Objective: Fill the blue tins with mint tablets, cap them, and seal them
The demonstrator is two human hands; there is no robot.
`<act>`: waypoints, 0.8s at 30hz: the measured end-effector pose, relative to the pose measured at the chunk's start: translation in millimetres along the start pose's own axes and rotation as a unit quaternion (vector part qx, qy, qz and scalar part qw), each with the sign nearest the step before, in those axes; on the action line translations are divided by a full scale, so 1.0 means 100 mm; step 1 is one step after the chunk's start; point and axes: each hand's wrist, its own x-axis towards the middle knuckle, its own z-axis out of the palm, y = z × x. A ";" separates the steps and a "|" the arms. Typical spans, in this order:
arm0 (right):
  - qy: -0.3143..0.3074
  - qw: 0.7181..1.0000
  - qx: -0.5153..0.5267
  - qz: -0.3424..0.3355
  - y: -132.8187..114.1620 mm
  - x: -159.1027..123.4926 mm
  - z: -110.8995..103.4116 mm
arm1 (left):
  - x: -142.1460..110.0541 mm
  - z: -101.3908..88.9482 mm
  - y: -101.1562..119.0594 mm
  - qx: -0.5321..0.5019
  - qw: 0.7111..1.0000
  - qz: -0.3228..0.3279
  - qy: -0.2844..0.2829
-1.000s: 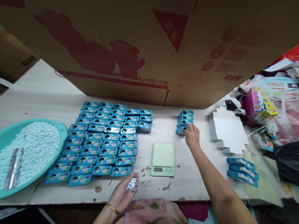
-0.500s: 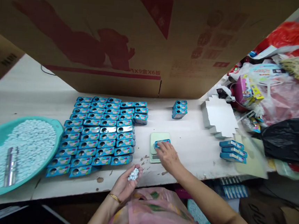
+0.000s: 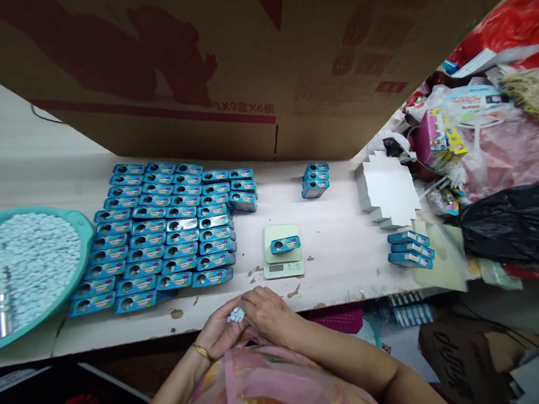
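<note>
My left hand (image 3: 218,331) is cupped palm up and holds a small heap of pale blue candies (image 3: 236,315). Over that palm, my right hand (image 3: 266,313) has its fingers curled together at the candies; whether it pinches any is hidden. Just beyond the hands stands a pale green digital scale (image 3: 270,271), with one blue box (image 3: 285,245) with a dark round hole in its face lying on its platform. Neither hand touches the scale or that box.
Rows of similar blue boxes (image 3: 182,224) fill the table's left half, beside a teal basin (image 3: 88,236) of candies with a metal cylinder (image 3: 0,304). Smaller stacks of boxes (image 3: 316,184) (image 3: 411,249), white cardboard (image 3: 391,187) and bags (image 3: 518,217) lie rightward. A large carton (image 3: 237,136) stands behind.
My right hand has left the blue box on the scale and come back to the candies in my left palm. The box stays on the platform. The view has shifted slightly.
</note>
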 end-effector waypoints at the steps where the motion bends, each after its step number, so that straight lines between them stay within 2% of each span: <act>1: -0.002 1.000 0.002 -0.005 0.00 0.00 -0.01 | -0.01 0.01 0.00 -0.004 1.000 -0.007 0.000; 8: 0.004 1.000 0.001 -0.022 0.01 -0.02 -0.09 | 0.00 0.03 0.01 0.002 0.998 -0.051 0.020; 12: 0.000 0.999 -0.016 -0.041 0.08 0.01 -0.07 | 0.02 0.09 0.03 0.007 0.999 -0.038 0.015; 15: 0.009 0.998 -0.025 -0.050 0.21 0.07 -0.08 | 0.04 0.25 0.04 0.023 1.000 -0.011 -0.008; 20: 0.081 0.995 0.062 -0.011 0.57 0.17 -0.24 | 0.15 0.59 0.10 0.031 0.997 0.067 -0.039; 24: 0.160 0.981 0.093 0.049 0.86 0.21 -0.39 | 0.27 0.73 0.19 0.043 0.994 0.086 -0.050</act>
